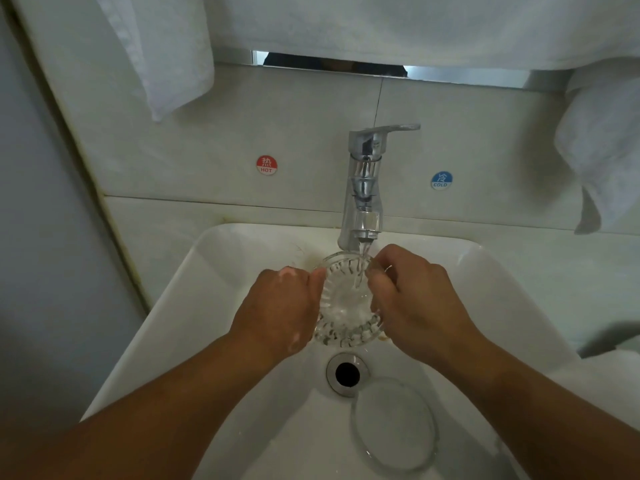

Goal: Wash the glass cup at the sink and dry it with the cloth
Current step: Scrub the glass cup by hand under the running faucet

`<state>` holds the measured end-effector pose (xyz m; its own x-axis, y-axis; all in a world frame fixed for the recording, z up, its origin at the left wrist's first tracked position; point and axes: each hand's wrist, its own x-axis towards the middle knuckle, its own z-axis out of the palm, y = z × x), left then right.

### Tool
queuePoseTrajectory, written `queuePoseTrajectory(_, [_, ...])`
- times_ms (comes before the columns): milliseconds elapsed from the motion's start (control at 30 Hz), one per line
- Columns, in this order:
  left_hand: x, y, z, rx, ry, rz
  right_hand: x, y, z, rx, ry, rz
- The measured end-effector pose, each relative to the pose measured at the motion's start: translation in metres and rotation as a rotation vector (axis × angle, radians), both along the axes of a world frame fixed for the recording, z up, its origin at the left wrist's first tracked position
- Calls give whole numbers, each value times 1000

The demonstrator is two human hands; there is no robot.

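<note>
Overhead, towels: white towels (415, 26) hang along the wall above the tap, one drooping at the right (602, 143); any of them could serve as the drying cloth, and they are well apart from the wet work.
Sink: a white basin (214, 271), with both forearms reaching in over it so drips fall inside.
Hands: the left hand (280, 306) curls round the cup's left side; the right hand (415, 299) pinches its right rim. Both are clamped on the cup, one each side, probably to steady and turn slippery glass.
Tap: a chrome mixer tap (363, 181) is running, its water stream (363, 251) landing on the cup's far edge.
Glass cup: the ribbed glass cup (346, 299) is held tilted above the basin, just under the spout, between the hands.
Glass disc: a clear round piece (394, 424), saucer or lid, lies in the basin near the drain.
Drain: open plughole (347, 374), letting water run off.
Stage: rinsing, I judge; drying not yet begun.
</note>
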<state>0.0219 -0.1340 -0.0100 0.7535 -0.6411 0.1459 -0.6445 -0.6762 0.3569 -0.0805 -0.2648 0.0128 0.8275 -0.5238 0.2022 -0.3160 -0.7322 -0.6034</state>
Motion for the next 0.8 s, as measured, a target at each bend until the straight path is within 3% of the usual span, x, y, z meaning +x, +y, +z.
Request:
queuePoseTrajectory(67, [0,-1,-4,21,11,-42,0,-1,0,-24,11,2])
queuePoseTrajectory(200, [1,2,-4,-214,219,-77,0,-2,-2,22,16,5])
queuePoseTrajectory(367, [3,3,0,-113,55,-41,0,-1,-2,60,29,50])
queuePoseTrajectory(633, [1,-3,-1,-170,16,-21,2,-5,-3,41,5,11])
queuePoseTrajectory(800, [2,-1,-5,-256,240,-151,3,-6,-5,34,-38,-43])
